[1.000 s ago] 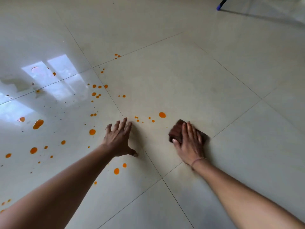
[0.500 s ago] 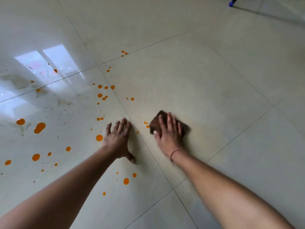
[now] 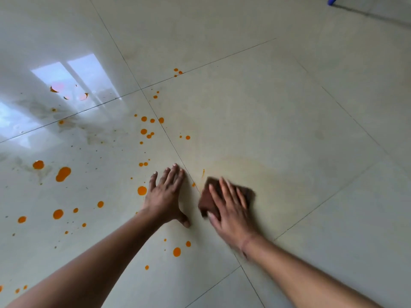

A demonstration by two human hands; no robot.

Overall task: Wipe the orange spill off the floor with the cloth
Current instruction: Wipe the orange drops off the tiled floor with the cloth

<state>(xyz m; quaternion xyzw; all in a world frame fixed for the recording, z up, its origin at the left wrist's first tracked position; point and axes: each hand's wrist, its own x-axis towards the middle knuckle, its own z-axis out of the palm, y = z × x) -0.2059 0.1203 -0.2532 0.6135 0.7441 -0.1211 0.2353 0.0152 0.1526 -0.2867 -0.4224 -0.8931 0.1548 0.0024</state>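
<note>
Orange drops of the spill are scattered over the glossy pale floor tiles, mostly left of and around my hands. A folded dark brown cloth lies flat on the floor, pressed under my right hand, whose fingers are spread over it; the image is blurred there. My left hand rests palm down on the tile just left of the cloth, fingers apart, holding nothing. A thin orange streak lies just beyond the cloth.
Window light glares off the floor at the upper left. A blue-tipped pole end touches the floor at the far upper right. Faint yellowish smears mark the tile right of the cloth.
My right hand slid the cloth left towards my left hand, over the drops that lay between the hands, which are gone now. My left hand stayed planted.
</note>
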